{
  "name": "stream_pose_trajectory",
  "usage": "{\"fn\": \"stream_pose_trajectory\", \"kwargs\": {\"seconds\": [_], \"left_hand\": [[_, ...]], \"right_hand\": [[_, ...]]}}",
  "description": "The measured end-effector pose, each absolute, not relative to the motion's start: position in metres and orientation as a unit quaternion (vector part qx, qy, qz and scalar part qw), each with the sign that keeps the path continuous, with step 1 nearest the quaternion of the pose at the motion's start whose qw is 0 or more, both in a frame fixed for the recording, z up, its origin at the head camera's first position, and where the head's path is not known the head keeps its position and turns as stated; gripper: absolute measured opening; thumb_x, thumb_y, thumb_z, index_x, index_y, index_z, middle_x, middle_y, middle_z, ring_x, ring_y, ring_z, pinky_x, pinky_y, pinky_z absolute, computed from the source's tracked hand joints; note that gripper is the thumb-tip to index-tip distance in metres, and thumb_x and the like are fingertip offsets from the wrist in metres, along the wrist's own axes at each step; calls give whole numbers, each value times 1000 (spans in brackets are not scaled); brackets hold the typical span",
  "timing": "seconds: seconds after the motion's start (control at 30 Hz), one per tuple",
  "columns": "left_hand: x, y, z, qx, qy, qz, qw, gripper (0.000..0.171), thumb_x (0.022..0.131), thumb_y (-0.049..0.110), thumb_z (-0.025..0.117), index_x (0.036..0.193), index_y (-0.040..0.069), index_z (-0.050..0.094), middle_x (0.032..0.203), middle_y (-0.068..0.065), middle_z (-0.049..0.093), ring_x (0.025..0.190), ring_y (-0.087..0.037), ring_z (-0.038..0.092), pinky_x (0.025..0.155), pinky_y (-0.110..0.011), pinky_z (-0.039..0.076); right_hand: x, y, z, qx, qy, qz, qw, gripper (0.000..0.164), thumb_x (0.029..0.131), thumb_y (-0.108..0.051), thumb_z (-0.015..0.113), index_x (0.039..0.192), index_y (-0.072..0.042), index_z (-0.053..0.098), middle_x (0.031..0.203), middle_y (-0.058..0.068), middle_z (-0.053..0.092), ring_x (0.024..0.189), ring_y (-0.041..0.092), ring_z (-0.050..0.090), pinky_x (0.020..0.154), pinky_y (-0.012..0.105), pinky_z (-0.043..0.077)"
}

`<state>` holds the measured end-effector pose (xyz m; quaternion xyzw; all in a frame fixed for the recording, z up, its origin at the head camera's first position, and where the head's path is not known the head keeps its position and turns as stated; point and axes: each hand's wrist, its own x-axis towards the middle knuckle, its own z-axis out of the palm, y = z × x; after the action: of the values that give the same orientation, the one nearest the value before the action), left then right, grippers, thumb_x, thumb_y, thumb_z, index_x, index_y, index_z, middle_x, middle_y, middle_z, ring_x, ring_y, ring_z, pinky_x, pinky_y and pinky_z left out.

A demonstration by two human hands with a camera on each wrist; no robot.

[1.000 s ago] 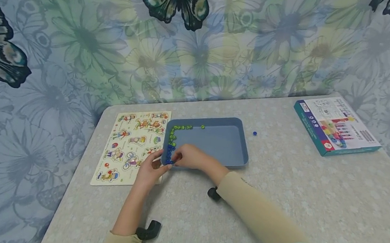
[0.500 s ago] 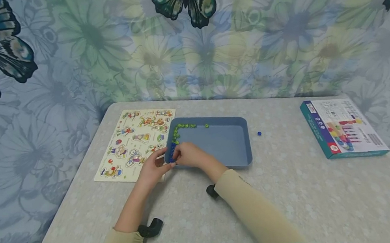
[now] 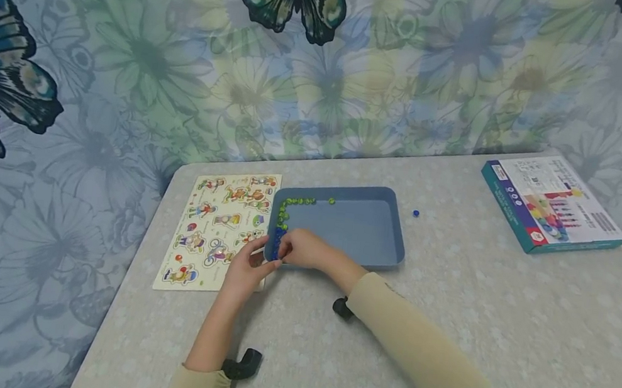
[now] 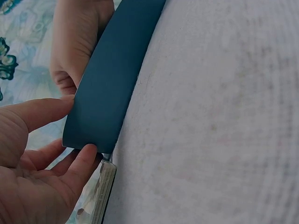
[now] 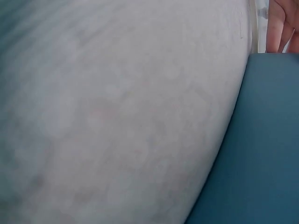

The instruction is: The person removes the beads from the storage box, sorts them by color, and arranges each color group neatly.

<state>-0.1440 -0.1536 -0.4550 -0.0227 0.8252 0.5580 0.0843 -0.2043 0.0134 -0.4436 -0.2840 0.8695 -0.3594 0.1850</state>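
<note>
A blue-grey tray (image 3: 343, 232) lies on the table. Along its far and left walls runs a row of small green beads (image 3: 284, 210), continued by blue beads (image 3: 276, 248) toward the near left corner. That corner is held by my left hand (image 3: 245, 269), the thumb on the near wall and the fingers around the left end, as the left wrist view shows (image 4: 46, 158). My right hand (image 3: 305, 248) reaches over the near wall, fingers curled down at the blue beads. Its fingertips are hidden, so I cannot tell whether it pinches a bead.
Left of the tray is a cream puzzle board (image 3: 216, 283) with colourful figures, partly behind my left hand. A lone blue bead (image 3: 416, 213) sits on the table right of the tray. Farther right lies a flat teal-edged box (image 3: 557, 207). A patterned wall covering (image 3: 411, 103) rises behind the table.
The head view has shifted slightly, so everything appears a little farther right. Both hands stay at the tray's near left corner, the right one's fingers moving only slightly among the blue beads.
</note>
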Motion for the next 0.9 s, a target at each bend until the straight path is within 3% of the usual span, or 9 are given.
{"fn": "stream_pose_trajectory", "kwargs": {"seconds": [0.3, 0.67, 0.9], "left_hand": [[-145, -151, -455, -31, 832, 547, 91, 65, 84, 17, 71, 140, 15, 40, 145, -6, 37, 128, -30, 41, 102, -43, 39], [-145, -144, -457, -29, 823, 559, 95, 64, 83, 15, 72, 140, 14, 41, 143, -8, 39, 128, -30, 41, 101, -42, 41], [-144, -151, -453, -46, 829, 549, 93, 64, 83, 17, 72, 139, 18, 41, 144, -6, 38, 129, -29, 40, 102, -42, 40]], "right_hand": [[-205, 32, -442, -272, 875, -366, 161, 4, 81, -6, 70, 85, -8, 71, 79, -3, 66, 72, 7, 60, 65, 21, 50], [-202, 81, -428, -245, 866, -420, 119, 12, 82, -7, 71, 92, -2, 71, 83, 0, 66, 72, 10, 60, 62, 23, 52], [-200, 123, -396, -190, 872, -444, 84, 13, 84, -14, 71, 96, -10, 70, 92, 0, 64, 84, 15, 60, 70, 29, 53]]}}
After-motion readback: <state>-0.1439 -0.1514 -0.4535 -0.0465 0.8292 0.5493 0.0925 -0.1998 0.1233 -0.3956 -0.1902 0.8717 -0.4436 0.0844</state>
